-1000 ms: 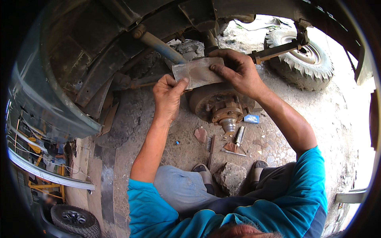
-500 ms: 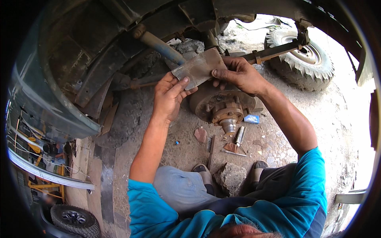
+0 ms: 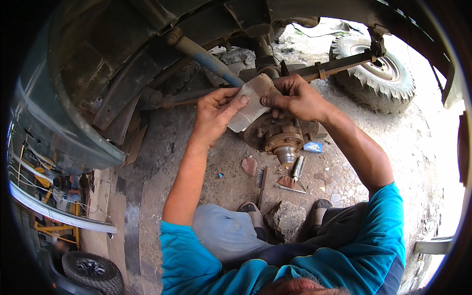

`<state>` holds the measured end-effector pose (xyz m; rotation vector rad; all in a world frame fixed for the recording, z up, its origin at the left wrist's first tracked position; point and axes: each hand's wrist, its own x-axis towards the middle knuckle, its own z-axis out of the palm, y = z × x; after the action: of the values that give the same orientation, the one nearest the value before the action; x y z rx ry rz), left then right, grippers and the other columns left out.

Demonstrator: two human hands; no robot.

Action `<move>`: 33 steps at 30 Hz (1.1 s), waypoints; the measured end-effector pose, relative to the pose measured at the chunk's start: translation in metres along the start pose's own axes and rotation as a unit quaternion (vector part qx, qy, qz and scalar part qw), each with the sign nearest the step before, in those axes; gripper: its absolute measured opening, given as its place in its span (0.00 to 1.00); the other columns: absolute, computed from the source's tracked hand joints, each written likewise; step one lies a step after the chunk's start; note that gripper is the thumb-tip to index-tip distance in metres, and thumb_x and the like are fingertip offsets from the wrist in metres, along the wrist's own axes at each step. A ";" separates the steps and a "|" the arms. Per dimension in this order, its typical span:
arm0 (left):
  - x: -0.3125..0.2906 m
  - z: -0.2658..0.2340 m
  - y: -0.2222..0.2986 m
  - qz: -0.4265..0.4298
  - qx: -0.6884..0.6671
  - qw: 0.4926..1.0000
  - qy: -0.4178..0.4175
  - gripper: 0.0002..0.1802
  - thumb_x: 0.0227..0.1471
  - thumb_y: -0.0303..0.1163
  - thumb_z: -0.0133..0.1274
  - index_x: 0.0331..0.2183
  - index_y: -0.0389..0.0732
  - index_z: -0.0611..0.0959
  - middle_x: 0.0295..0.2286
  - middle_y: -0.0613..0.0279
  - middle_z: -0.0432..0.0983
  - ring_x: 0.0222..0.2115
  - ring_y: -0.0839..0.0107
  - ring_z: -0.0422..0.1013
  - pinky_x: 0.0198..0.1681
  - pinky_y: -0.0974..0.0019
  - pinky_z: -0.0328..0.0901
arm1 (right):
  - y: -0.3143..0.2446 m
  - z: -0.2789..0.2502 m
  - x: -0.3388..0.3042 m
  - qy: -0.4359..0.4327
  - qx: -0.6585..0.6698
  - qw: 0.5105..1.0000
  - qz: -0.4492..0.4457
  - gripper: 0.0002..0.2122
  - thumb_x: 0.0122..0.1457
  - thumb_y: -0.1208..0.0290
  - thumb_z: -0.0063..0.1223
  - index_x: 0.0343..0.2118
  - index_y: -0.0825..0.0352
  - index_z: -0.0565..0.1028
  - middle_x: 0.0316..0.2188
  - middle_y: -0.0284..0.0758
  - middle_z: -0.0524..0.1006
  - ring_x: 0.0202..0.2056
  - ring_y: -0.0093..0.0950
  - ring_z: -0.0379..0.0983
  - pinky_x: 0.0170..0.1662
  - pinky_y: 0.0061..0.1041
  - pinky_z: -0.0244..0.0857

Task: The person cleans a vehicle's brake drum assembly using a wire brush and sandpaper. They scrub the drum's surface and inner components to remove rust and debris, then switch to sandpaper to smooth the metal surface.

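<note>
Both my hands hold one grey-brown sheet of sandpaper (image 3: 251, 101) just above a rusty wheel hub (image 3: 280, 136) under a vehicle's wheel arch. My left hand (image 3: 215, 112) grips the sheet's lower left part, thumb on top. At the sheet's upper right edge, my right hand (image 3: 293, 98) pinches it with curled fingers. The sheet is tilted, its upper end toward the axle. The hub's spindle points down toward me, and part of the hub is hidden behind my right hand.
A blue shock absorber (image 3: 206, 56) and a leaf spring (image 3: 329, 69) run behind the hub. A knobby tyre (image 3: 376, 73) lies at the far right. On the stony ground lie a wire brush (image 3: 262, 184), a metal tool (image 3: 297, 169), a small blue box (image 3: 312, 147) and a rock (image 3: 287, 219).
The sheet has been turned from lying flat to tilted, and both hands shifted their grip on it, staying above the hub.
</note>
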<state>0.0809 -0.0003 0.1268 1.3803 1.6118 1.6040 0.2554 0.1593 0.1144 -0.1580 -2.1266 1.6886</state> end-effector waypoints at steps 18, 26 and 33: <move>-0.005 0.005 -0.003 -0.041 -0.077 0.995 -0.053 0.08 0.56 0.31 0.60 0.33 0.35 0.84 0.28 0.66 0.81 0.28 0.83 0.72 0.34 0.77 0.66 | -0.006 -0.003 0.000 0.019 0.007 1.000 -0.015 0.17 0.66 0.58 0.51 0.39 0.70 0.80 0.24 0.29 0.79 0.20 0.14 0.73 0.24 0.15 0.68; -0.003 0.000 0.002 0.007 0.038 0.997 -0.065 0.10 0.58 0.33 0.58 0.36 0.35 0.83 0.31 0.65 0.81 0.31 0.82 0.73 0.36 0.77 0.66 | 0.008 -0.006 0.004 -0.005 0.068 0.998 -0.015 0.13 0.62 0.63 0.58 0.39 0.69 0.80 0.23 0.28 0.79 0.19 0.13 0.71 0.23 0.14 0.65; -0.012 0.006 0.002 -0.088 -0.115 0.973 -0.178 0.19 0.61 0.28 0.50 0.53 0.36 0.70 0.40 0.54 0.79 0.33 0.69 0.78 0.38 0.68 0.72 | 0.000 0.014 -0.001 -0.044 -0.036 0.997 -0.046 0.13 0.61 0.62 0.59 0.39 0.69 0.80 0.25 0.32 0.80 0.25 0.19 0.76 0.27 0.20 0.69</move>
<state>0.0911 -0.0085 0.1235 1.2778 1.2561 1.3050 0.2505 0.1465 0.1117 -0.0075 -2.2242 1.5947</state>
